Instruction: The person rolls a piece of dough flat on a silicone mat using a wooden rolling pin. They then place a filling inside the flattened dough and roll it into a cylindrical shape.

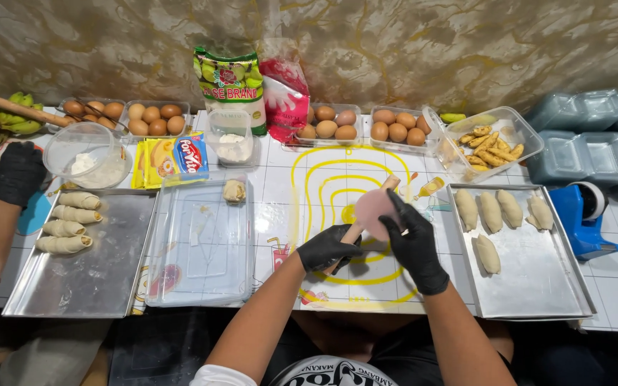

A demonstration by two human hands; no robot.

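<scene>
My left hand, in a black glove, is closed around the lower end of a wooden rolling pin that slants up to the right over the yellow-lined table mat. My right hand, also gloved, holds a thin, flat, pale dough sheet against the pin. Both hands are just above the table, left of a metal tray carrying several shaped dough pieces.
Another person's gloved hand rests at far left by a steel tray of rolled dough. A clear plastic lid, flour bowl, egg cartons, bags, a box of fried strips and a blue tape dispenser surround the mat.
</scene>
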